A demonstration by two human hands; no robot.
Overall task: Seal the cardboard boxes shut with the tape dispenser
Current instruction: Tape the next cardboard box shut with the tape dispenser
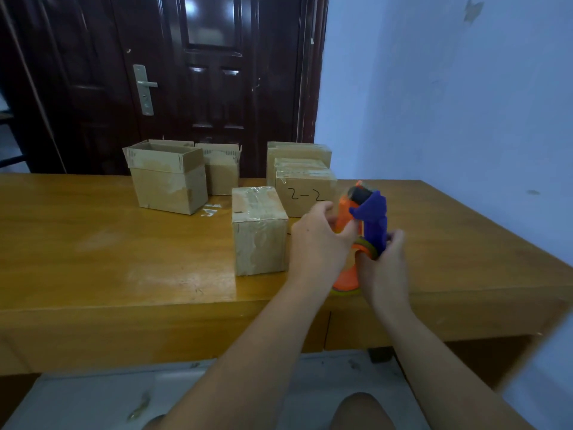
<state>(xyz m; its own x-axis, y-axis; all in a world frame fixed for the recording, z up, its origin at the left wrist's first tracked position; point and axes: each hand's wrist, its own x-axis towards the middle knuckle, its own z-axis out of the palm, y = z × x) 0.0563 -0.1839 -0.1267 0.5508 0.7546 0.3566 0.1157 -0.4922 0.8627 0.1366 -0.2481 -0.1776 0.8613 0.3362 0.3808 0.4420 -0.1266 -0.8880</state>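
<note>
I held the tape dispenser (362, 231) in both hands, at the near right part of the worktop (93, 243). It stood roughly upright, with its orange body on the left, its purple part on the right and a dark roller at the top. My left hand (319, 240) was curled round the orange side, fingers closed on it. My right hand (384, 262) gripped the lower purple part, just beside the roll of tape, thumb and fingers pinching it. The orange foot of the dispenser was low by the near edge of the worktop, but I could not tell whether it touched the wood.

Just left of my left hand stood a small cardboard box (259, 231), closed, with clear tape across its top and down its front. Behind it and to the right sat a box marked "2-2" (305, 193), also closed and taped, and a further closed box (299, 152) rose behind that one. Farther left stood an open box (167, 176), its flaps standing up, and just beside it on its far right was another box (221, 169) with flaps raised. A few scraps of clear tape (212, 209) lay on the wood between the open box and the small one.

Beyond the worktop were a dark door (201, 72) with a metal handle (145, 88), and a pale wall (449, 88) on the right.
</note>
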